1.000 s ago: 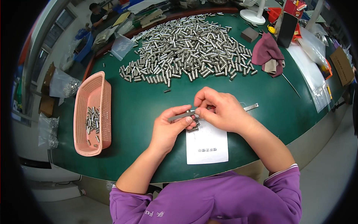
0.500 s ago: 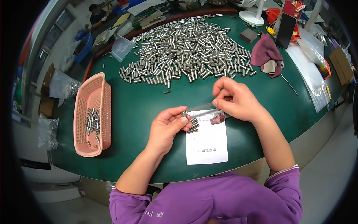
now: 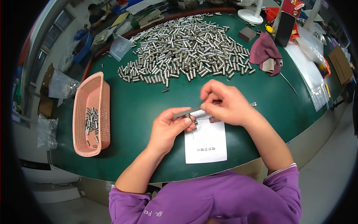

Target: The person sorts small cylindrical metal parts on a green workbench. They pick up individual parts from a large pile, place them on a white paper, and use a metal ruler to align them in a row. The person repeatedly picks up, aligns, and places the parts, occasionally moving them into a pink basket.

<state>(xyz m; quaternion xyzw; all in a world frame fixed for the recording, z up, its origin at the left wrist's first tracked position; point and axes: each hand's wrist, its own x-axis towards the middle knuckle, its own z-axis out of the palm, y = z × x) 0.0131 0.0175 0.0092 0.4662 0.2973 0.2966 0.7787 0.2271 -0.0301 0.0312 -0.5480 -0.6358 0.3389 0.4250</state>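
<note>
Green tabletop (image 3: 138, 102) has windows (image 3: 52, 36) beyond; left grip (image 3: 169, 126) pinches a pin (image 3: 188, 116), right grip (image 3: 228, 105) a strip (image 3: 191, 111).

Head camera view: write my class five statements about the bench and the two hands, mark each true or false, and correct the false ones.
1. The left hand holds a small silver metal cylinder. True.
2. The right hand is empty. False: it grips a long, thin grey metal strip.
3. The pink perforated plastic basket stands to the left of the white rectangular paper sheet. True.
4. Nothing lies in the basket. False: loose silver metal pieces lie in it.
5. The crumpled maroon-and-beige cloth lies to the right of the large heap of silver metal cylinders. True.
</note>
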